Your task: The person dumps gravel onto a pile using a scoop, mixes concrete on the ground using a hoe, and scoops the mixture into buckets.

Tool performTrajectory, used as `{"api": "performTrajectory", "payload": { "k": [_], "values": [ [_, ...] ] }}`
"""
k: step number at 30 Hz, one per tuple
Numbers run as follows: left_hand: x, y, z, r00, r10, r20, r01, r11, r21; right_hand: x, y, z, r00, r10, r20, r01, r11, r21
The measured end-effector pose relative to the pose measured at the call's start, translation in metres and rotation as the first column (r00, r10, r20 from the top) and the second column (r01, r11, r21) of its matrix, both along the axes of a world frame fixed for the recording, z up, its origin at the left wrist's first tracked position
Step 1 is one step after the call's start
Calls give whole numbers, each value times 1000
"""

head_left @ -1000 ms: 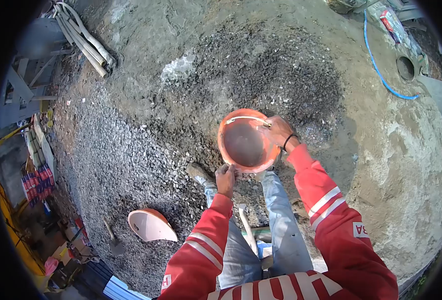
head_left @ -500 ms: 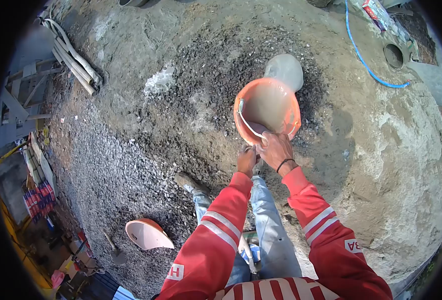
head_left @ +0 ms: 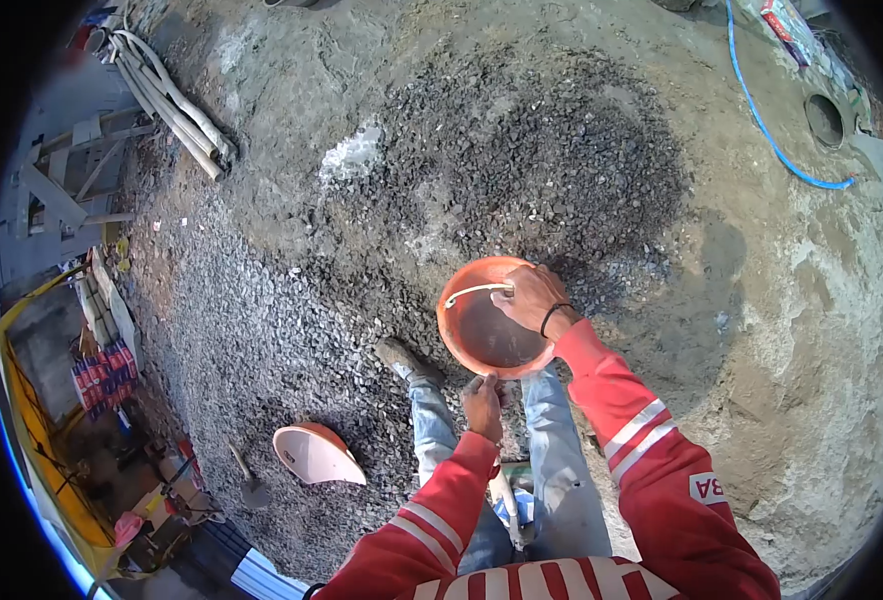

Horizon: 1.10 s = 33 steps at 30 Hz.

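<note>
An orange bucket (head_left: 502, 335) hangs over the gravel in front of my legs, its mouth facing up and a dull grey-brown interior showing. My right hand (head_left: 534, 300) is closed on its white handle near the right side of the rim. Below the near rim, my left hand (head_left: 483, 405) has its fingers curled against the bucket's edge. Beyond the bucket lies a dark, wet-looking patch of gravel (head_left: 582, 150).
A broken orange bucket piece (head_left: 317, 455) and a small trowel (head_left: 250, 480) lie on the gravel at lower left. Pale pipes (head_left: 172, 105) are at upper left. A blue hose (head_left: 762, 115) and a round container (head_left: 824, 121) are at upper right.
The bucket tipped forward and poured out water, then came back toward me and turned upright. The poured water is no longer in the air, and my hands have moved apart.
</note>
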State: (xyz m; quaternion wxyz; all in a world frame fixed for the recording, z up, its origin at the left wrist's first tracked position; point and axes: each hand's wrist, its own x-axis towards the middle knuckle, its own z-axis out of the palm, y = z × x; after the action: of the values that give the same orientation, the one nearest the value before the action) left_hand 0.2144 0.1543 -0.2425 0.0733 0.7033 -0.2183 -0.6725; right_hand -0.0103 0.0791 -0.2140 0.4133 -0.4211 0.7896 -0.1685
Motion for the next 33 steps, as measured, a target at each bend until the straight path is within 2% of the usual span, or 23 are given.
{"api": "performTrajectory", "payload": {
  "k": [4, 6, 7, 10, 11, 12, 14, 15, 16, 17, 18, 20, 21, 24, 26, 28, 30, 31, 32, 33],
  "values": [
    [-44, -43, 6, 982, 166, -90, -165, 986, 19, -24, -43, 20, 995, -61, -80, 59, 998, -32],
    [-57, -61, -16, 988, 109, -105, -112, 993, -24, -28, -53, 24, 983, -82, -165, 75, 996, -46],
    [-63, -71, -24, 991, 93, -98, -100, 993, -68, -23, -52, 21, 973, -161, -165, 138, 980, -146],
    [-66, -95, -60, 990, 105, -96, -115, 988, -106, 11, -42, 2, 977, -89, -193, 52, 980, -192],
    [-56, -103, -72, 996, 47, -74, -55, 993, -107, 23, -39, 8, 986, -23, -162, 9, 997, -82],
    [-53, -115, -63, 996, 22, -86, -31, 994, -105, 35, -32, 7, 990, -49, -134, 26, 985, -170],
    [-30, -126, -75, 982, -36, -183, 7, 987, -160, 53, -23, 18, 977, -163, -139, 124, 960, -251],
    [-24, -130, -70, 973, -113, -200, 57, 962, -268, 55, -16, 22, 974, -178, -143, 140, 961, -239],
    [-16, -134, -73, 980, -186, -75, 149, 927, -345, 58, -11, 27, 955, -290, -61, 270, 937, -222],
    [-7, -135, -74, 975, -214, -55, 182, 919, -350, 59, -8, 29, 918, -396, 21, 392, 897, -202],
    [-6, -138, -62, 970, -242, -36, 213, 909, -357, 56, -2, 30, 913, -406, 24, 403, 893, -202],
    [-3, -130, -51, 946, -324, 15, 301, 861, -411, 45, 17, 31, 840, -526, 133, 541, 830, -137],
    [-2, -127, -46, 920, -385, 70, 372, 806, -460, 37, 22, 38, 834, -544, 95, 552, 830, -83],
    [-13, -103, -30, 870, -483, 102, 466, 738, -488, 11, 48, 24, 843, -537, 26, 537, 840, -76],
    [-29, -77, -27, 879, -470, 77, 449, 764, -463, -8, 65, 10, 758, -648, 76, 652, 749, -118],
    [-53, -52, -21, 908, -417, -40, 370, 843, -391, -28, 81, -1, 718, -693, 60, 695, 708, -126],
    [-65, -18, -57, 903, -430, 25, 401, 818, -412, -43, 92, -7, 691, -722, 32, 719, 683, -127],
    [-79, -13, -46, 909, -417, 5, 397, 862, -315, -48, 94, -7, 695, -719, -1, 712, 689, -132],
    [-82, 0, -61, 933, -350, -80, 320, 911, -259, -50, 96, -7, 708, -707, -2, 700, 701, -138],
    [-86, 9, -66, 944, -322, -72, 302, 931, -207, -49, 96, -3, 743, -669, -26, 656, 735, -170]
  ]
}}
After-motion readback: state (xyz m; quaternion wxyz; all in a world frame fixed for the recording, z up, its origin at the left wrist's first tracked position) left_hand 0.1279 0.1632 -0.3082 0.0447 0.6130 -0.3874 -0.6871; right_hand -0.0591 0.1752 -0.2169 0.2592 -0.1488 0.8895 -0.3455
